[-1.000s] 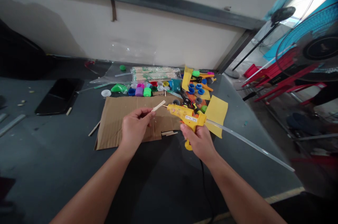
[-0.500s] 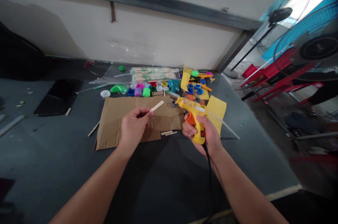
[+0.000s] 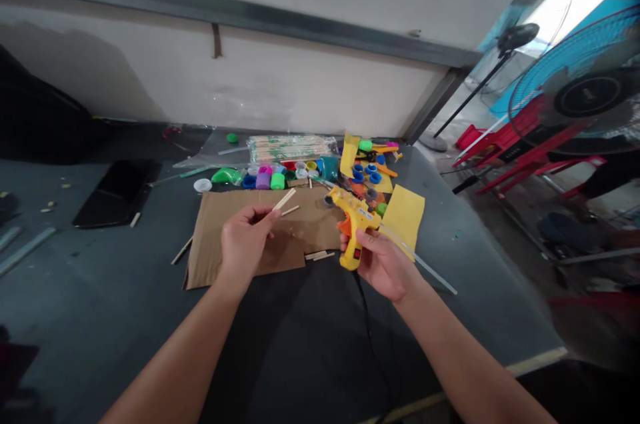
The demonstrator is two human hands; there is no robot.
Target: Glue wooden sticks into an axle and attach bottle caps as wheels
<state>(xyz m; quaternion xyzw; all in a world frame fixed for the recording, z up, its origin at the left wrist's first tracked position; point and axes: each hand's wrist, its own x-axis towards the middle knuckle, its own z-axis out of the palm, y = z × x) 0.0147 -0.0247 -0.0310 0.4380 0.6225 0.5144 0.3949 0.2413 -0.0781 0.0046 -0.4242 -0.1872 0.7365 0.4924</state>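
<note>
Dark grey desk (image 3: 125,304) below a white wall: over its brown cardboard sheet (image 3: 215,244), the left hand (image 3: 245,241) pinches a thin wooden stick (image 3: 284,200) in closed fingers, the free end pointing up and right. Near it, the right hand (image 3: 383,264) has its fingers wrapped round the handle of a yellow glue gun (image 3: 353,217), nozzle facing the stick but apart from it. Coloured bottle caps (image 3: 270,177) lie beyond the cardboard, with yellow paper (image 3: 405,214) beside the gun.
</note>
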